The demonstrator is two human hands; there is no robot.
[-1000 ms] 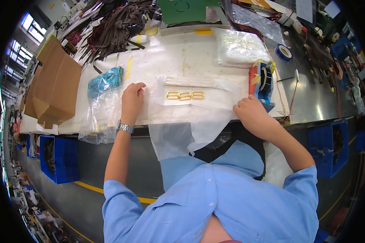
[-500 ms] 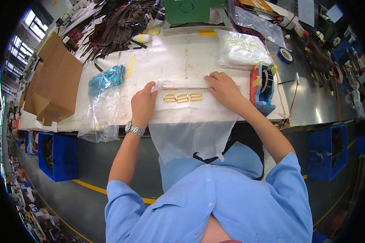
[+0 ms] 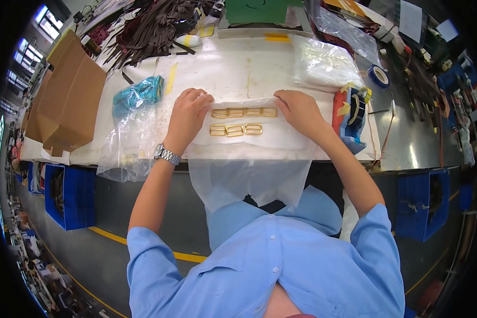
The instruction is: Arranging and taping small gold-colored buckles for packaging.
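A thin translucent white sheet [image 3: 244, 180] lies on the table before me, its near part hanging over the front edge. On it sits a far row of several gold slide buckles [image 3: 245, 112], with three more gold buckles [image 3: 235, 130] in a nearer row. My left hand [image 3: 188, 117] pinches the sheet's far edge at the left, beside the buckles. At the right end of that edge, my right hand [image 3: 302, 113] is closed on the sheet with thumb and fingers. Neither hand touches the near row.
To the left are a cardboard box [image 3: 71, 100] and a clear bag with teal contents [image 3: 138, 98]. On the right stands a blue and red tape dispenser [image 3: 350, 119], below a stack of clear plastic bags [image 3: 328, 63]. Dark strips [image 3: 143, 32] are heaped at the far left.
The sheet's far edge has been drawn back away from me, and the far row of buckles now shows fully. Both hands have shifted slightly, still at that edge.
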